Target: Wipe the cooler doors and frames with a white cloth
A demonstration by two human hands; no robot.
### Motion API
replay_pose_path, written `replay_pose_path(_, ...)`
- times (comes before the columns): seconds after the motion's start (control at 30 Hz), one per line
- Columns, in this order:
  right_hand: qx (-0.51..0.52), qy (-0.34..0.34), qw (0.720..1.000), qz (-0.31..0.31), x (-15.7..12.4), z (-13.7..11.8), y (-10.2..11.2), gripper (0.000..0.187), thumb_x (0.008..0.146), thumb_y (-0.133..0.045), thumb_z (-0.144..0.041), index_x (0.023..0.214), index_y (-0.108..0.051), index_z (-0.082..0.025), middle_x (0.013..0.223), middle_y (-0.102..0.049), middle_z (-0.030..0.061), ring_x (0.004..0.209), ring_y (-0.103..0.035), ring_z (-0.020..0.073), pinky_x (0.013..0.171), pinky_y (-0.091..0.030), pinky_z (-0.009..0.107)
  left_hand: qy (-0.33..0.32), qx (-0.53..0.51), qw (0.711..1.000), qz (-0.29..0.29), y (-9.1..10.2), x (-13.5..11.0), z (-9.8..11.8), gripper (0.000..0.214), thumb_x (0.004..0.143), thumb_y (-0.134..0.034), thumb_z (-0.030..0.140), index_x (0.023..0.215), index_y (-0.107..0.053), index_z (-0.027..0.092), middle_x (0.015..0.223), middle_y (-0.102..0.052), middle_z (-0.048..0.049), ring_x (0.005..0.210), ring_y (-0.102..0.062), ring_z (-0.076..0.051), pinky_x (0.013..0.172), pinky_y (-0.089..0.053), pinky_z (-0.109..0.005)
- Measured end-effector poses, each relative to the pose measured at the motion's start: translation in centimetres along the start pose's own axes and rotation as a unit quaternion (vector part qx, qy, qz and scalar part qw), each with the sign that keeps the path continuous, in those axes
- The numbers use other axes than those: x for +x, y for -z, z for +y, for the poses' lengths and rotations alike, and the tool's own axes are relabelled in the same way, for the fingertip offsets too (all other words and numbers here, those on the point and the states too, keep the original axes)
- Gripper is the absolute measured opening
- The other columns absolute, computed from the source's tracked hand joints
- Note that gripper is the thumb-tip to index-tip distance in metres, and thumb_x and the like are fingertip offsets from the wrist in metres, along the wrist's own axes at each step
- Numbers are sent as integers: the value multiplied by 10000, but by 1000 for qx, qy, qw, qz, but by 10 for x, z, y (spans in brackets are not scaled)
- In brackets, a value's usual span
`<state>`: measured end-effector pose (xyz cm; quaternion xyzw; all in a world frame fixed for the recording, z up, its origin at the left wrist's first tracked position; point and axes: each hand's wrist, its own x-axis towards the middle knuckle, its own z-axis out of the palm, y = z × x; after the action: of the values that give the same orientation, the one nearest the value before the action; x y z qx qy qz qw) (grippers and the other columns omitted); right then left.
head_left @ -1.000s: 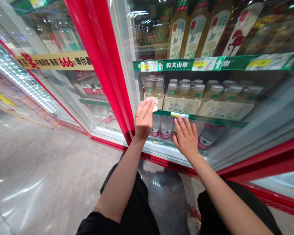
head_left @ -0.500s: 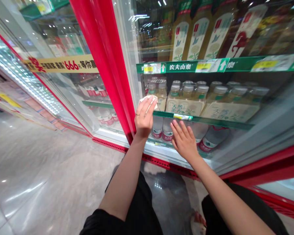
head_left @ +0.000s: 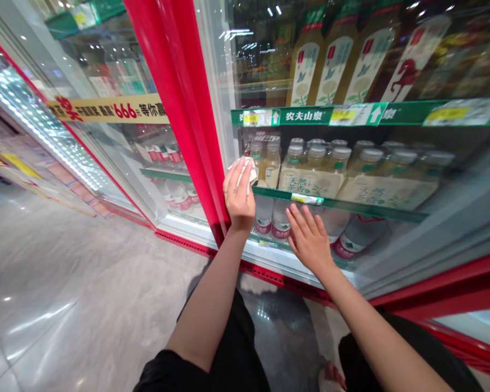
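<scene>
Against the fridge's glass door (head_left: 375,256), white cloth (head_left: 245,166) pressed under left hand (head_left: 239,191). Right hand (head_left: 309,241) open, flat on glass, apart from left. Behind glass: green shelf edge (head_left: 338,203), packs of bottled tea (head_left: 310,182).

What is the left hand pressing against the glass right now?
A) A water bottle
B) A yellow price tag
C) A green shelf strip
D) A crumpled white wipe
D: the left hand has a crumpled white wipe under its fingertips, flat against the glass door.
</scene>
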<state>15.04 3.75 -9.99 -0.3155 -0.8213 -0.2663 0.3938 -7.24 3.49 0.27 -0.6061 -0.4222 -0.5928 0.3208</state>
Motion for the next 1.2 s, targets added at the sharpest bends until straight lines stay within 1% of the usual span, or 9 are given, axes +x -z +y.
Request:
replay_pose_path(0.1, -4, 10, 1000, 9, 1, 1, 2, 925, 1026, -600, -206, 1816, -123, -142, 1779, -458, 96, 1772, -65, 176, 1425, 15, 386, 71, 14, 997, 14, 3, -7, 9, 529, 1169, -371, 204, 1671, -531, 252, 1663, -630, -105, 1625, -511, -224, 1394, -416, -495)
replay_pose_path(0.17, -3, 10, 1000, 11, 2, 1, 2, 910, 1034, -592, -208, 1815, -129, -141, 1780, -456, 93, 1772, -32, 167, 1426, 20, 388, 68, 10, 998, 2, -1, -10, 15, 529, 1170, -343, 204, 1652, -557, 240, 1643, -650, -106, 1627, -508, -219, 1403, -399, -483)
replay_pose_path(0.33, -2, 7, 1000, 8, 2, 1, 2, 915, 1034, -592, -205, 1817, -122, -151, 1765, -482, 104, 1762, -167, 200, 1425, 0, 395, 1, 0, 1000, -7, -8, 8, 3, 510, 1170, -334, 183, 1589, -616, 255, 1573, -709, -81, 1593, -549, -190, 1391, -412, -458)
replay_pose_path(0.43, -5, 5, 1000, 7, 2, 0, 2, 913, 1039, -586, -210, 1817, -112, -158, 1752, -505, 111, 1739, -262, 221, 1419, -18, 392, 40, 4, 999, 26, -2, 13, -2, 494, 1168, -379, 194, 1604, -599, 274, 1620, -669, -77, 1600, -539, -192, 1392, -409, -454)
replay_pose_path(0.6, 3, 5, 1000, 3, 1, 1, 1, 895, 1055, -563, -228, 1818, -97, -186, 1750, -513, 106, 1694, -371, 237, 1407, -53, 389, 122, 11, 992, 31, 0, -9, 19, 536, 1168, -366, 201, 1681, -512, 257, 1693, -596, -100, 1624, -507, -208, 1388, -420, -462)
replay_pose_path(0.77, 11, 0, 1000, -2, -1, 2, 0, 906, 1048, -571, -235, 1820, -98, -195, 1766, -490, 106, 1696, -363, 247, 1402, -78, 397, 49, 26, 998, 21, -9, -4, 10, 510, 1165, -347, 180, 1594, -616, 240, 1577, -697, -102, 1577, -563, -198, 1376, -435, -448)
replay_pose_path(0.9, 9, -2, 1000, -8, -1, 1, -1, 928, 1039, -585, -237, 1822, -89, -197, 1767, -488, 106, 1713, -329, 237, 1408, -78, 396, 101, 12, 994, 50, -4, 4, -5, 501, 1175, -361, 220, 1610, -604, 272, 1620, -662, -92, 1592, -543, -204, 1386, -411, -454)
replay_pose_path(1.03, 5, 0, 1000, 3, -1, 1, -1, 916, 1040, -581, -235, 1822, -107, -188, 1768, -483, 97, 1743, -245, 203, 1417, -32, 381, 146, 23, 987, 64, -1, -10, 8, 517, 1177, -356, 233, 1656, -549, 251, 1670, -610, -118, 1609, -519, -210, 1382, -413, -439)
replay_pose_path(1.2, 10, 0, 1000, 5, 0, 1, 0, 924, 1029, -593, -231, 1823, -123, -179, 1761, -491, 96, 1756, -189, 179, 1422, -21, 372, 137, 26, 989, 48, -7, -12, 10, 529, 1176, -309, 254, 1641, -557, 210, 1660, -611, -148, 1615, -512, -220, 1392, -399, -455)
